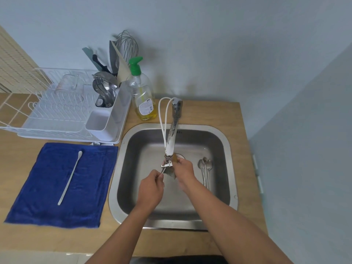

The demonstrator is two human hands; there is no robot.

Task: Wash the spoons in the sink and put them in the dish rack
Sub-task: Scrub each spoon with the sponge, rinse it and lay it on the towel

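Wooden counter [190, 242] surrounds a steel sink [226, 168], both hands over its middle below the faucet [172, 141]. Left hand [150, 189] pinches a spoon handle [162, 171]; right hand [183, 171] grips a sponge [170, 171] against it. Just right of the right hand, three spoons [205, 168] lie in the basin. Well left of the left hand, a long spoon [69, 178] rests on a blue towel [38, 197]; beyond it stands the dish rack [57, 119].

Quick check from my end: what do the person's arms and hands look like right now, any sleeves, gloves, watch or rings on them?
Both forearms are bare up to the bottom edge of the frame: no sleeves in view. The left hand and right hand wear no gloves. No watch, bracelet or band shows on either wrist, and I see no rings, though the fingers are small and partly hidden, so I cannot be sure about those.
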